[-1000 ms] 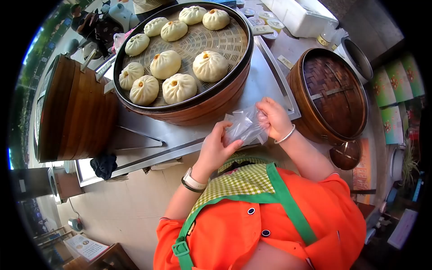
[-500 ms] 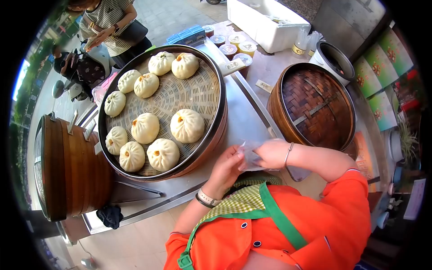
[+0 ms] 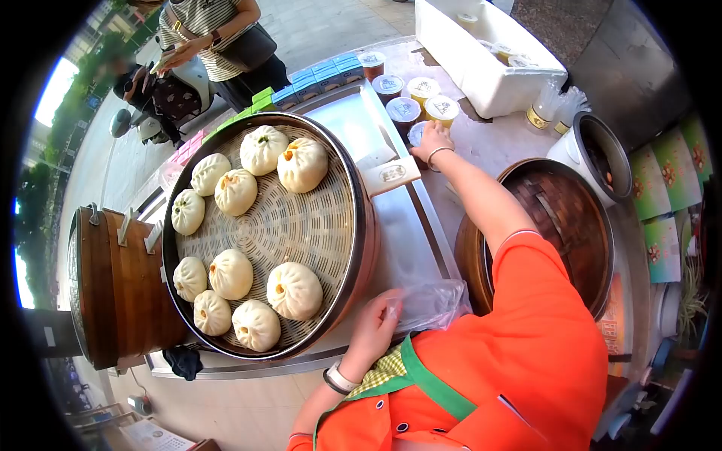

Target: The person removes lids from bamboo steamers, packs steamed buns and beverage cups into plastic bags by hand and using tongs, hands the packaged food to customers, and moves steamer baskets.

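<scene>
My left hand (image 3: 374, 325) is closed on the edge of a clear plastic bag (image 3: 440, 302), which hangs loosely to its right, just in front of my body. My right arm is stretched out to the back, and my right hand (image 3: 435, 140) grips a sealed drink cup (image 3: 417, 134) from above; the fingers partly cover its lid. More sealed cups (image 3: 404, 110) stand just behind it. To the left of my hands, several steamed buns (image 3: 294, 291) sit on the woven mat of a large round steamer (image 3: 365, 278).
A covered bamboo steamer (image 3: 587, 225) stands under my right arm, beside a white pot (image 3: 571, 154). At the back is a white foam box (image 3: 519, 90). Stacked steamers (image 3: 128, 286) stand at the left. A person in a striped top (image 3: 218, 52) is beyond the counter.
My right hand has left the plastic bag and reached away to the drink cups, taking hold of one. My left hand still has the bag, now spread wider. The view has shifted.
</scene>
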`<move>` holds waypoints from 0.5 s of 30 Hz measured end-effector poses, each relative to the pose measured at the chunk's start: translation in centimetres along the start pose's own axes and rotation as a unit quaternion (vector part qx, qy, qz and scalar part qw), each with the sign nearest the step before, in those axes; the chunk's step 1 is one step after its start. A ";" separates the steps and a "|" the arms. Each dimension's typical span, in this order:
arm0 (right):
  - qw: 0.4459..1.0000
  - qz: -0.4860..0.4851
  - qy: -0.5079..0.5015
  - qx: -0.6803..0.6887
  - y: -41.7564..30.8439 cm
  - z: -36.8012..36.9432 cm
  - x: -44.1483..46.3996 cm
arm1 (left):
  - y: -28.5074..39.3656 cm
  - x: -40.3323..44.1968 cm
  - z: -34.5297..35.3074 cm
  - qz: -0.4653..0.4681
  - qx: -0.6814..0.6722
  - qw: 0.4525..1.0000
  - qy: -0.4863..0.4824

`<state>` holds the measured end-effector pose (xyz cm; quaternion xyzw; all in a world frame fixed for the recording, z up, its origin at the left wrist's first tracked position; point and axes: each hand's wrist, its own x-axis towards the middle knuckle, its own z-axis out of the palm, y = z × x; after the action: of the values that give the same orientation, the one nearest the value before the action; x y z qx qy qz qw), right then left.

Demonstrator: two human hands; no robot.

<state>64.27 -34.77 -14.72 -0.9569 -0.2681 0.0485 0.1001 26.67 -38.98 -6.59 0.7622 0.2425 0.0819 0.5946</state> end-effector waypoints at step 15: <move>0.796 -0.091 -0.164 0.576 7.2 -20.8 -15.9 | -0.4 2.9 2.4 -0.084 -0.089 0.992 0.022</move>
<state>57.43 -52.52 4.65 -0.6716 -0.2890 0.3409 0.5909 30.08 -39.67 -8.12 0.6814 0.3104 0.0701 0.6591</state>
